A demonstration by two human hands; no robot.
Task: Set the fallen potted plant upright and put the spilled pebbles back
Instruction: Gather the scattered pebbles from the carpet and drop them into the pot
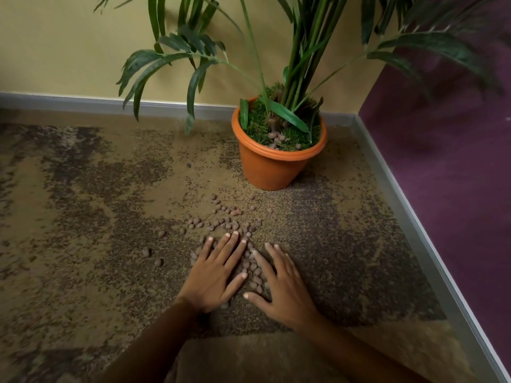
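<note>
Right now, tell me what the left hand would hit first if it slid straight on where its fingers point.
The loose pebbles just ahead of the left hand; beyond them, probably the orange pot.

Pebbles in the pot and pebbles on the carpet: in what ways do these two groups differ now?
The pebbles in the pot are few; the pebbles on the carpet are many. The pebbles in the pot lie on green moss; the pebbles on the carpet spread before the orange pot, some between the left hand and right hand. Both look small, rounded, brown.
</note>
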